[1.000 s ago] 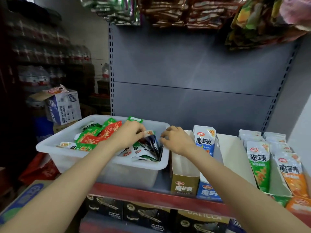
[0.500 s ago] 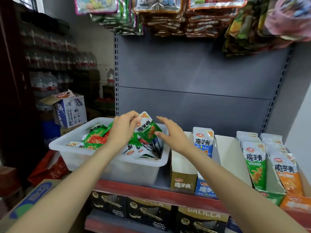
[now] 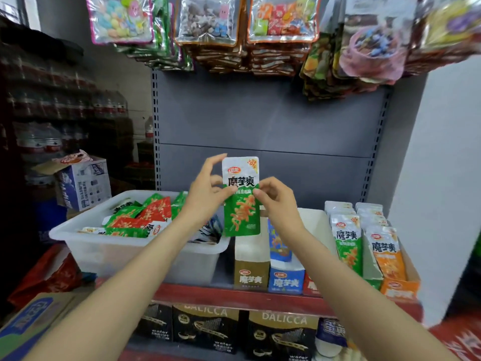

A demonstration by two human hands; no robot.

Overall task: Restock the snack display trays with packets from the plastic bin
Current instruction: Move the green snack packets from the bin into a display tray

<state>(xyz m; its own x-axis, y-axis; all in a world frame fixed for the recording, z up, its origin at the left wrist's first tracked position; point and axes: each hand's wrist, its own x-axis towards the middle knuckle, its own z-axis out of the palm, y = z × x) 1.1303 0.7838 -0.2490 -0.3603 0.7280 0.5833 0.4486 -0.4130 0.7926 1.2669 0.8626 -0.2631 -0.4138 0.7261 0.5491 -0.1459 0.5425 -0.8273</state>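
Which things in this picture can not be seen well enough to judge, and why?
1. Head view: how deep the packets lie in the plastic bin; its frosted wall and the left hand hide them.
2. Blue tray's stock: right hand and held green packet cover it.
3. Orange tray label: blurred.

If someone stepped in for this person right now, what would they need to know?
Left hand and right hand both pinch one green packet, held upright above the shelf.
The plastic bin at left holds many more green and red packets.
The green tray and the orange tray at right hold standing packets; the brown tray looks empty, and the blue tray shows one packet.
Left: place this packet with the green ones, probably, then carry on from the bin.
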